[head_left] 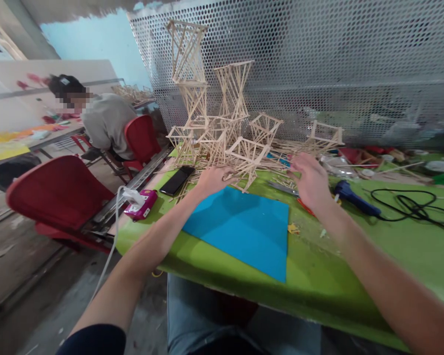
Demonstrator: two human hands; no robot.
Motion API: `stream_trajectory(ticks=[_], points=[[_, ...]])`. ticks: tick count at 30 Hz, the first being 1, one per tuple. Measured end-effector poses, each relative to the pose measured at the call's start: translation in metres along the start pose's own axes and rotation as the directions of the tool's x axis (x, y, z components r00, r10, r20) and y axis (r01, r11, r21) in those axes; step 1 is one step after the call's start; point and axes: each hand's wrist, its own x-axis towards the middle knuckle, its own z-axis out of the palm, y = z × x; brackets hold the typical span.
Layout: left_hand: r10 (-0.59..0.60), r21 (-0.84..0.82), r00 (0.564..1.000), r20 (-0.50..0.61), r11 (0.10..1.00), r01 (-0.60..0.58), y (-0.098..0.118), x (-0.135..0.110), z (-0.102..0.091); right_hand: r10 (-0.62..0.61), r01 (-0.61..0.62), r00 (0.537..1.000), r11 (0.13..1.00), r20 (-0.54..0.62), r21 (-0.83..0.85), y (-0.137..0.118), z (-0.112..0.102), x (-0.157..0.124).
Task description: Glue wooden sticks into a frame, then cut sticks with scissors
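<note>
My left hand (215,178) is at the near left corner of a wooden stick frame (248,154), its fingers curled in on the frame's sticks; the exact grip is partly hidden. My right hand (310,178) is held above the loose sticks on the right, thumb and fingers slightly apart, with nothing visible between them. Below it are scissors (281,188) with orange-red handles. A blue sheet (244,229) lies flat in front of both hands. Behind the frame rise stacked stick towers, the tallest (188,54) at the left.
A black phone (176,180) and a magenta power strip (142,204) lie left on the green table (214,273). Right are a blue glue gun (356,198) and its coiled black cord. Perforated metal (318,59) stands behind. A seated person (109,118) and red chairs are further left.
</note>
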Motion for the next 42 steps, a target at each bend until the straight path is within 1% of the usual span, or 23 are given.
stream_trajectory(ticks=[2,3,4,5,7,8,9,11,13,16,18,20,22,25,27,29,31,33,37,39,42], points=[[-0.002,0.002,0.999,0.049,1.0,0.002,-0.002,0.002,0.008,0.039,-0.039,0.999,0.999,-0.003,-0.005,0.005,0.013,-0.013],[-0.002,-0.004,0.998,0.062,1.0,0.002,-0.003,0.003,0.012,0.033,-0.033,0.999,0.999,0.009,-0.036,0.003,0.017,-0.02],[0.005,-0.017,0.997,0.072,1.0,-0.004,-0.004,0.004,0.015,-0.01,0.015,0.999,0.994,0.049,-0.112,-0.001,0.019,-0.027],[0.017,-0.037,0.997,0.074,0.999,-0.014,-0.005,0.006,0.017,-0.075,0.094,0.992,0.976,0.101,-0.198,-0.007,0.02,-0.033],[0.035,-0.099,0.998,0.053,0.995,-0.03,-0.007,0.007,0.02,-0.19,0.251,0.96,0.909,0.206,-0.332,-0.021,0.018,-0.041],[0.035,-0.135,0.999,0.032,0.99,-0.031,-0.008,0.007,0.02,-0.209,0.284,0.95,0.888,0.234,-0.362,-0.029,0.017,-0.044],[0.032,-0.173,0.999,0.006,0.984,-0.03,-0.008,0.006,0.019,-0.2,0.285,0.948,0.882,0.249,-0.376,-0.036,0.016,-0.045],[0.017,-0.258,0.999,-0.044,0.966,-0.028,-0.007,0.004,0.015,-0.14,0.232,0.956,0.899,0.259,-0.371,-0.047,0.014,-0.047],[-0.006,-0.34,0.997,-0.082,0.94,-0.022,-0.002,0.001,0.01,-0.088,0.171,0.964,0.927,0.251,-0.333,-0.054,0.014,-0.047],[-0.071,-0.45,0.99,-0.125,0.893,0.007,0.009,-0.004,0.006,-0.03,0.076,0.974,0.977,0.223,-0.2,-0.06,0.015,-0.048],[-0.077,-0.528,0.989,-0.123,0.85,0.0,0.019,-0.006,0.007,0.022,-0.002,0.977,0.996,0.21,-0.094,-0.063,0.016,-0.049],[-0.05,-0.606,0.995,-0.085,0.795,-0.011,0.027,-0.008,0.009,0.059,-0.055,0.978,0.998,0.199,-0.029,-0.067,0.016,-0.05],[-0.029,-0.675,0.999,-0.025,0.737,0.004,0.034,-0.008,0.011,0.074,-0.072,0.981,0.997,0.177,-0.02,-0.073,0.016,-0.052],[-0.033,-0.771,0.998,0.052,0.633,0.061,0.04,-0.008,0.014,0.085,-0.077,0.984,0.995,0.159,-0.059,-0.082,0.015,-0.053],[-0.052,-0.812,0.997,0.054,0.579,0.074,0.042,-0.007,0.016,0.073,-0.059,0.983,0.995,0.171,-0.081,-0.086,0.014,-0.055],[-0.076,-0.83,0.997,0.021,0.554,0.06,0.042,-0.006,0.018,0.041,-0.022,0.979,0.995,0.198,-0.098,-0.09,0.014,-0.057],[-0.087,-0.831,0.996,-0.009,0.554,0.041,0.043,-0.006,0.02,0.006,0.02,0.976,0.993,0.218,-0.116,-0.092,0.014,-0.059],[-0.085,-0.817,0.996,-0.026,0.577,0.028,0.043,-0.007,0.022,-0.028,0.062,0.974,0.987,0.226,-0.147,-0.093,0.015,-0.061],[-0.056,-0.737,0.996,-0.07,0.676,-0.014,0.045,-0.011,0.02,-0.107,0.139,0.98,0.972,0.166,-0.189,-0.091,0.015,-0.063],[0.001,-0.677,0.995,-0.101,0.733,-0.069,0.046,-0.013,0.017,-0.156,0.179,0.98,0.962,0.123,-0.207,-0.088,0.014,-0.063],[0.143,-0.545,0.975,-0.17,0.811,-0.214,0.048,-0.015,0.014,-0.279,0.292,0.956,0.923,0.086,-0.252,-0.083,0.011,-0.062]])
